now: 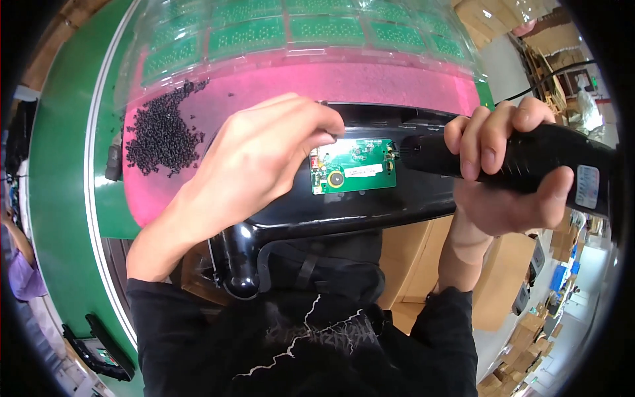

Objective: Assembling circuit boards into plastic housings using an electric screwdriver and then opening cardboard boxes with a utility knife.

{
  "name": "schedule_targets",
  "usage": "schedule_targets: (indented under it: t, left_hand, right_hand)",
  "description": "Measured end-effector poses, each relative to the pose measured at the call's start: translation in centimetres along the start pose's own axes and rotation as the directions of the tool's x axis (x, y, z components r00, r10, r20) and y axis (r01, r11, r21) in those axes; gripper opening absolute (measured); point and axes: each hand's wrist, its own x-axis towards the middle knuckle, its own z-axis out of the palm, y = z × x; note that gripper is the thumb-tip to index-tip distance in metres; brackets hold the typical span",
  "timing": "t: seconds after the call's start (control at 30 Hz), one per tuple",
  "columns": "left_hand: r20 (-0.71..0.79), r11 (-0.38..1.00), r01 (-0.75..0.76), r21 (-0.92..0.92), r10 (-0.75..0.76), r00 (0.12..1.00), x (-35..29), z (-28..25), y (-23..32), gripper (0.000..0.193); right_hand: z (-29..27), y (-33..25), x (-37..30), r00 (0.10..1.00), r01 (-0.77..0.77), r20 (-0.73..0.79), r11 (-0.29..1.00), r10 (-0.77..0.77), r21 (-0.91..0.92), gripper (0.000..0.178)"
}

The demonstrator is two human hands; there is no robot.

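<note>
A glossy black plastic housing (311, 215) lies across in front of me, with a green circuit board (377, 180) set in its middle. Over the board's left end is my left hand (261, 149). Its thumb and forefinger are pinched together at the upper left corner; whatever they hold is too small or hidden to make out. My right hand (493, 155) wraps around a long black tool (536, 155) with a pale label. The tool's narrow ribbed end points left, beside the board's right edge; no bit shows at its tip.
A pile of small black screws (165, 132) is spread on the pink mat (149, 198). Clear trays (291, 49) of green boards stand behind. Another black part (99, 351) with a board sits on the green table (66, 198). A cardboard box (417, 261) is below the housing.
</note>
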Motion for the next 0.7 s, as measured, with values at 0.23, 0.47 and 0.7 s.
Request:
schedule_targets:
  t: [0.23, 0.47, 0.7]
  left_hand:
    - [0.264, 0.999, 0.047, -0.014, -0.041, 0.964, 0.1, 0.0, -0.1, 0.010]
    - [0.333, 0.999, 0.021, -0.040, -0.006, 0.943, -0.4, 0.4, -0.6, 0.011]
    - [0.383, 0.992, 0.122, 0.040, -0.128, 0.915, -0.5, -0.1, -0.7, 0.013]
  right_hand:
    - [0.1, 0.5, 0.3, 0.979, -0.085, -0.187, 0.996, 0.081, -0.011, 0.050]
    - [0.3, 0.7, 1.2, 0.969, -0.162, -0.198, 0.986, 0.151, -0.042, 0.049]
    - [0.6, 1.5, 1.9, 0.969, -0.222, -0.120, 0.973, 0.214, -0.057, 0.050]
